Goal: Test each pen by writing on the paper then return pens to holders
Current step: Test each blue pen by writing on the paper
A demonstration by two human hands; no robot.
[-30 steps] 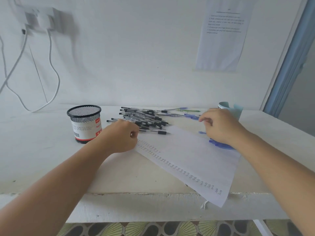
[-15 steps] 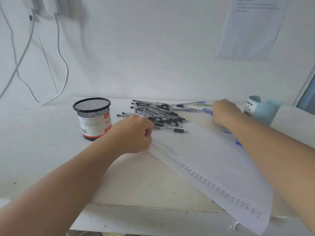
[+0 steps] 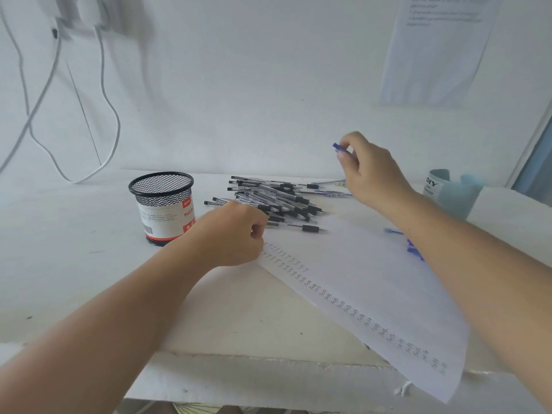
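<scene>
Right hand [image 3: 370,171]: raised above the table [image 3: 74,264], its fingers [image 3: 346,150] pinching a blue pen [image 3: 338,147] near one end; the rest of the barrel is hidden behind the hand.
Left hand [image 3: 233,234]: curled into a fist, resting on the far left corner of the paper [image 3: 358,279]; nothing shows inside it.
Grip risk: the pinch looks light and sits near the pen's end, so the pen could swing or drop into the pile of black pens [image 3: 274,201] below.
Paper risk: the sheet lies askew with its near corner overhanging the front edge of the table. If the fist lifts while writing, the sheet may slide. A stroke on the overhang has nothing firm beneath it.
Forearm risk: loose blue pens [image 3: 413,249] lie just under the right forearm, and lowering the arm could sweep them off the table.
Sorting risk: more blue pens [image 3: 331,192] lie beside the black pile, so tested and untested pens could mix.
Holders: the mesh pen holder [image 3: 162,204] stands near the left wrist, where an elbow shift could tip it. The light blue cup [image 3: 451,192] stands far right.
</scene>
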